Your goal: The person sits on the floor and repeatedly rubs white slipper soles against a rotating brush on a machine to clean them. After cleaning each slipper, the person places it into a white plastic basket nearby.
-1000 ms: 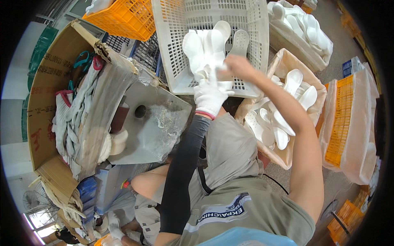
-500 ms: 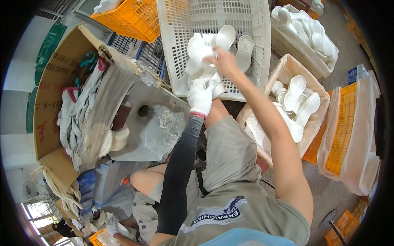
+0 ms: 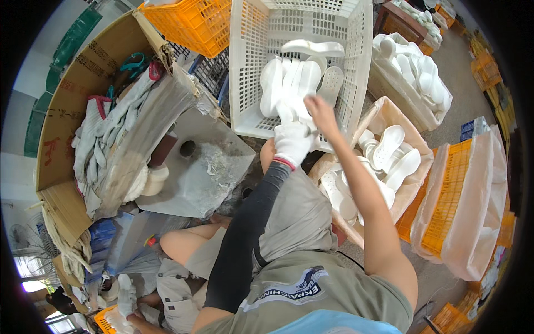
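We see a row of white sole-shaped pieces (image 3: 271, 86) in the near part of the white crate (image 3: 356, 72), with one piece (image 3: 312, 48) crosswise beyond them. Our gloved left hand (image 3: 293, 143) is against the row's near end; white on white, we cannot tell its grip. Our bare right hand (image 3: 321, 116) has bent fingers beside the row, its hold unclear. We judge the work partway: the crate has room, and a heap (image 3: 388, 147) sits in the lined bin (image 3: 424, 161).
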### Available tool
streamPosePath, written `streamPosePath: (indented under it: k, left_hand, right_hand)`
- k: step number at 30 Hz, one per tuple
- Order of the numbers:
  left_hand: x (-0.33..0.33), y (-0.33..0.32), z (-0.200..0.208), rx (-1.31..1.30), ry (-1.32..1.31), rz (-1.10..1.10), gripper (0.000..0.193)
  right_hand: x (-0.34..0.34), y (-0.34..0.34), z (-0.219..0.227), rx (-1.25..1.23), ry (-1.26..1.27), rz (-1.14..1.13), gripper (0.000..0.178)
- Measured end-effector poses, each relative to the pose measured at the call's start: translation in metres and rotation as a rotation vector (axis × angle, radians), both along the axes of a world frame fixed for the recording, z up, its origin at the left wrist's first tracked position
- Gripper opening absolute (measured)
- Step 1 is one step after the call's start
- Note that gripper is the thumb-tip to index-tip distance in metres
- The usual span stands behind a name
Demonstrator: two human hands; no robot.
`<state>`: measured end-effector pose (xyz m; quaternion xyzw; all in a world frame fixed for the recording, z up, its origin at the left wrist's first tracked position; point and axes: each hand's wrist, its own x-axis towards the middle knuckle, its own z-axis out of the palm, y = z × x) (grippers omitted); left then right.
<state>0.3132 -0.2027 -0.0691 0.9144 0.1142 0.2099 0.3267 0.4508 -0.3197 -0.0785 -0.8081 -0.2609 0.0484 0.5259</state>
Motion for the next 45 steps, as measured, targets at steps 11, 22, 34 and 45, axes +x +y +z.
streamPosePath:
  k: [11,22,34,45]
  left_hand:
    - [-0.016,-0.017,0.068,0.338,0.527,-0.286,0.043]
    - [-0.153,0.068,0.07,-1.886,-0.356,0.201,0.051]
    - [-0.21,0.222,0.011,-1.674,-0.792,0.342,0.046]
    - [-0.286,0.212,0.049,-0.754,0.021,0.66,0.041]
  right_hand:
    - [0.056,-0.009,0.045,0.219,0.104,-0.59,0.026]
    - [-0.209,0.006,0.143,0.017,-0.732,0.459,0.035]
    - [-0.274,0.206,0.119,0.098,0.215,0.27,0.08]
    - [-0.259,0.267,0.101,-0.047,0.231,0.446,0.055]
